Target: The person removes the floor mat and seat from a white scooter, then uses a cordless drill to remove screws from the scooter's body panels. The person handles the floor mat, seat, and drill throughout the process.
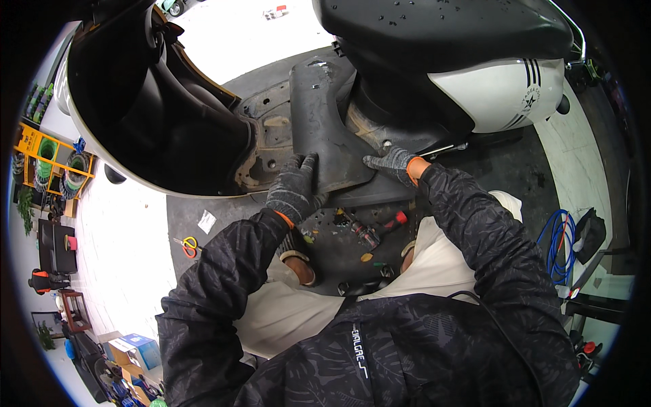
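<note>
Black plastic panel [322, 129] lies over the right part of the scooter's footboard frame [281, 144]; your left hand [295, 190] grips its near edge. Your right hand [390, 163] touches its right corner, grip unclear. Level, even support should limit twisting.

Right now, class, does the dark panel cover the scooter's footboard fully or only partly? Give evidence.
Only partly: the footboard shows bare and dirty, with holes in it, left of the dark panel.

Overexposed white floor [122, 251], fisheye-curved edges
</note>
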